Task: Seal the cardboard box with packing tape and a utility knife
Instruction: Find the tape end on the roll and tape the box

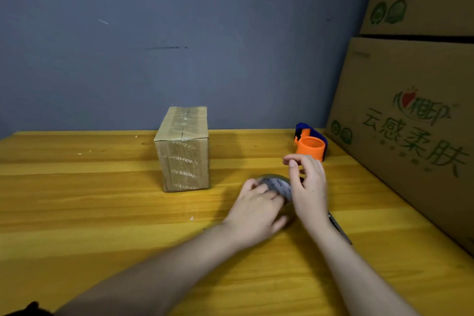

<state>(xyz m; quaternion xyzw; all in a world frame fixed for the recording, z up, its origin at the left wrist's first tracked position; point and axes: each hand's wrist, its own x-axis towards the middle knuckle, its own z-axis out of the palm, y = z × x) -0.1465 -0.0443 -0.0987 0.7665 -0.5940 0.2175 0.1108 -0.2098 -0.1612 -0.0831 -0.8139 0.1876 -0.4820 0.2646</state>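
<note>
Grey tape roll (pixel 275 185) under both hands (left (pixel 257 209), right (pixel 309 187)).

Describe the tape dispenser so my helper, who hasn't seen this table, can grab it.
On the yellow wooden table, look to the far right corner, beside the big printed cartons. The tape dispenser sits there: the only orange and blue plastic item, with an orange ring in front.

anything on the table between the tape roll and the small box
Nothing visible does. The tape roll, held by the left hand and right hand, has bare table between it and the small box.
</note>
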